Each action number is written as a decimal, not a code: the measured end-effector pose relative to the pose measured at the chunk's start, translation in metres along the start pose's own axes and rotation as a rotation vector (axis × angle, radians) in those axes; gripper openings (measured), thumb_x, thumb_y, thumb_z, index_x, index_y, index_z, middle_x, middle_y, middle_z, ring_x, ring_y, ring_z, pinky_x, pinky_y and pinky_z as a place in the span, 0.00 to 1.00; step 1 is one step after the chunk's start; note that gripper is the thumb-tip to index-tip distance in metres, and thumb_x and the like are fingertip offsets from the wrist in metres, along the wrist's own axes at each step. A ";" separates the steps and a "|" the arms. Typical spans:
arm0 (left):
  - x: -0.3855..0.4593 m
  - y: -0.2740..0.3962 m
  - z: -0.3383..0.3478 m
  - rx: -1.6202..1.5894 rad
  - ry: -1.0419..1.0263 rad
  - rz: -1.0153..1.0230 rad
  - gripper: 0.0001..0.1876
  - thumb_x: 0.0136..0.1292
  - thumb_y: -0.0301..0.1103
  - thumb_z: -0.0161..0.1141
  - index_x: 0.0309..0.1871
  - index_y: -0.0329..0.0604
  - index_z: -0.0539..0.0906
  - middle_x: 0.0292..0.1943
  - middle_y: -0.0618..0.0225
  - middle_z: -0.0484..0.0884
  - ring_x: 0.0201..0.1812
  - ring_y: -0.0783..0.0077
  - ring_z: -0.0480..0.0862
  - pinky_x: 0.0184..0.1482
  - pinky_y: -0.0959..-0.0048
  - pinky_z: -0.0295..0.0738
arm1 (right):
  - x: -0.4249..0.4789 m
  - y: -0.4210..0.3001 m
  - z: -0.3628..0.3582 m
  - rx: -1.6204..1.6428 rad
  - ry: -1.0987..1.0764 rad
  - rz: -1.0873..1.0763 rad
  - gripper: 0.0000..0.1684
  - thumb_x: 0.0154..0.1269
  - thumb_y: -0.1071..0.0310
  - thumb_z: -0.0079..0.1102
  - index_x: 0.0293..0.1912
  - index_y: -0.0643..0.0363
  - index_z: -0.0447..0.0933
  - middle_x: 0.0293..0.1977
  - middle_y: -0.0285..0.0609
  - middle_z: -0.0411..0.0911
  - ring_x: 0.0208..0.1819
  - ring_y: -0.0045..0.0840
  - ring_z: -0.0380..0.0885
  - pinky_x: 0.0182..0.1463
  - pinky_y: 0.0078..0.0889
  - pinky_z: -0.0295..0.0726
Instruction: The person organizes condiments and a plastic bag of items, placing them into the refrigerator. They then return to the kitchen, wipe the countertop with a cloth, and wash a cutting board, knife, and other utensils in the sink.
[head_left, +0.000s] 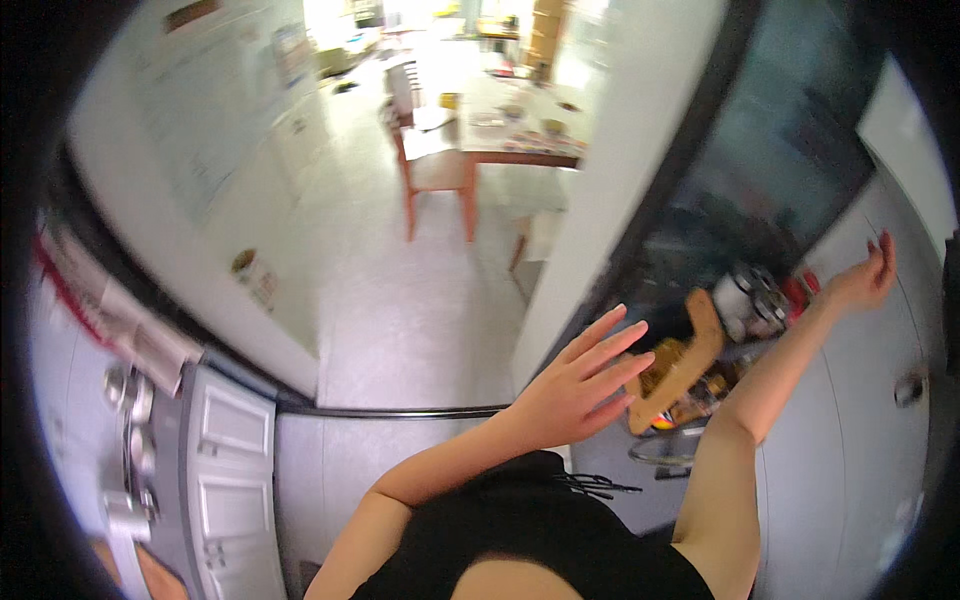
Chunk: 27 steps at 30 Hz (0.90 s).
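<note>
My left hand (581, 386) is held out in front of my body with its fingers spread, and nothing is in it. Just beyond its fingertips is a curved light-brown piece (697, 360), perhaps wood, among blurred items on a grey surface. My right arm reaches out to the right, past a shiny metal pot (742, 300) and a red object (799, 292). At its end, my right hand (866, 277) is raised before the grey wall tiles, fingers slightly bent and no object visible in it. Whether it touches the wall is unclear.
A dark floor track (390, 412) crosses the doorway ahead, between a white panel (225, 150) and a white post (637, 150). Beyond stand a wooden chair (439, 172) and a dining table (487, 135) with dishes. White cabinets (232, 435) under a grey counter (166, 450) are at left.
</note>
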<state>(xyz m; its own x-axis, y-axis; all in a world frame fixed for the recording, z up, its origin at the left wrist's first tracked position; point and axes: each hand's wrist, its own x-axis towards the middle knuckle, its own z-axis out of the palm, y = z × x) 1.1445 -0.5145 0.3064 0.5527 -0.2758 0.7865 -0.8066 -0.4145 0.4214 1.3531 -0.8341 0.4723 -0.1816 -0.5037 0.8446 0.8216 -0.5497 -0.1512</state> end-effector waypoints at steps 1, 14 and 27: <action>-0.012 0.011 -0.013 0.055 0.051 -0.036 0.29 0.53 0.26 0.63 0.61 0.43 0.71 0.67 0.57 0.62 0.69 0.46 0.58 0.66 0.56 0.59 | -0.011 -0.042 0.025 0.123 -0.054 -0.021 0.13 0.64 0.78 0.48 0.46 0.66 0.77 0.42 0.47 0.80 0.42 0.28 0.79 0.46 0.23 0.77; -0.258 0.168 -0.196 0.796 0.618 -0.706 0.25 0.54 0.26 0.62 0.58 0.42 0.73 0.67 0.56 0.62 0.69 0.49 0.57 0.66 0.56 0.59 | -0.316 -0.492 0.141 1.082 -1.018 -0.337 0.22 0.56 0.82 0.49 0.50 0.56 0.78 0.48 0.42 0.77 0.47 0.37 0.76 0.54 0.37 0.73; -0.578 0.426 -0.113 1.239 1.095 -2.097 0.24 0.54 0.38 0.64 0.55 0.41 0.76 0.59 0.50 0.70 0.63 0.42 0.64 0.64 0.54 0.61 | -0.476 -0.836 0.034 1.889 -2.236 -0.721 0.24 0.60 0.66 0.55 0.57 0.48 0.72 0.52 0.45 0.75 0.46 0.37 0.77 0.50 0.33 0.76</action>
<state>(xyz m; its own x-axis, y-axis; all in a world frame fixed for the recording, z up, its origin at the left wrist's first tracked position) 0.4575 -0.4338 0.0829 -0.4539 0.8909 0.0159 0.7745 0.3856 0.5015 0.7708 -0.1119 0.2146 -0.8581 0.4947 -0.1375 0.4816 0.6824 -0.5499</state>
